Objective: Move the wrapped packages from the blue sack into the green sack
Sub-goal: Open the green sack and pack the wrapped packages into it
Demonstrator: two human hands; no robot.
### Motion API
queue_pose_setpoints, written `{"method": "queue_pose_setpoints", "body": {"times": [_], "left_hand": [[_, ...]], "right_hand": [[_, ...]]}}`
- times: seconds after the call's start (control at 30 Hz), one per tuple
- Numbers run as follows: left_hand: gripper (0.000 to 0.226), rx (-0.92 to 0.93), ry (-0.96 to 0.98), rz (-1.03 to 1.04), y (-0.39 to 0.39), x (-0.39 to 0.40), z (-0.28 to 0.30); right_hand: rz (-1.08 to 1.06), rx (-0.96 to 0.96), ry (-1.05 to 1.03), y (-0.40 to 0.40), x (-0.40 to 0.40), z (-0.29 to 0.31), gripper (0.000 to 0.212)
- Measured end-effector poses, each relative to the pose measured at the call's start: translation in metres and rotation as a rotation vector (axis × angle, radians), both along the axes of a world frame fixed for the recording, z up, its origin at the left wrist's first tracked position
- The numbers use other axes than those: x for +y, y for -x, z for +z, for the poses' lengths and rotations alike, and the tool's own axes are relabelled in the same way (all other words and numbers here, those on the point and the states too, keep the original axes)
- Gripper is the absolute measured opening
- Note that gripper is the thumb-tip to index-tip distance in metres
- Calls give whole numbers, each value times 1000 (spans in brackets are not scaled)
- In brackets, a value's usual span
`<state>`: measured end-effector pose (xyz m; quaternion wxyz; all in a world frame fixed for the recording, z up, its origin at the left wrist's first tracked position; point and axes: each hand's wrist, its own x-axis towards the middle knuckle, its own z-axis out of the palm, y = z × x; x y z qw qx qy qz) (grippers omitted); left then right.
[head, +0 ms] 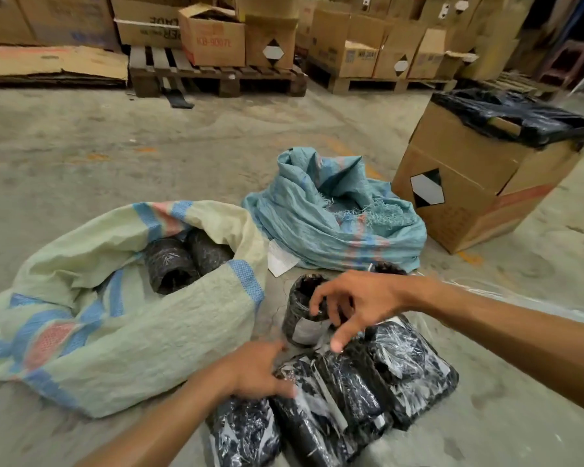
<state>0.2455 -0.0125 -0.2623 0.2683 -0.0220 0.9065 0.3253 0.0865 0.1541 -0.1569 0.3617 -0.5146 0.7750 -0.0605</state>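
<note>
Near centre on floor: pile of wrapped packages. Left hand flat on pile's left edge, fingers straight, gripping nothing. Right hand above upright roll, fingers spread, loosely curled, holding nothing. Green sack left, mouth open, two rolls inside. Blue sack far right of it, slumped. Carton further right.
</note>
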Motion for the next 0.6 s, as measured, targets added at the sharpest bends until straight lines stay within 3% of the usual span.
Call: {"method": "queue_pose_setpoints", "body": {"times": [0.13, 0.27, 0.43, 0.53, 0.6], "left_hand": [[94, -105, 143, 8, -4, 23, -27], [81, -43, 238, 109, -2, 34, -31], [59, 60, 137, 247, 4, 37, -22], [61, 66, -86, 314, 8, 37, -8], [58, 46, -230, 344, 9, 31, 3]], "right_hand": [[164, 111, -231, -16, 12, -29, 73], [97, -26, -339, -15, 6, -31, 70], [136, -66, -454, -6, 1, -20, 67], [111, -175, -462, 4, 7, -10, 23], [98, -278, -432, 10, 11, -3, 21]]}}
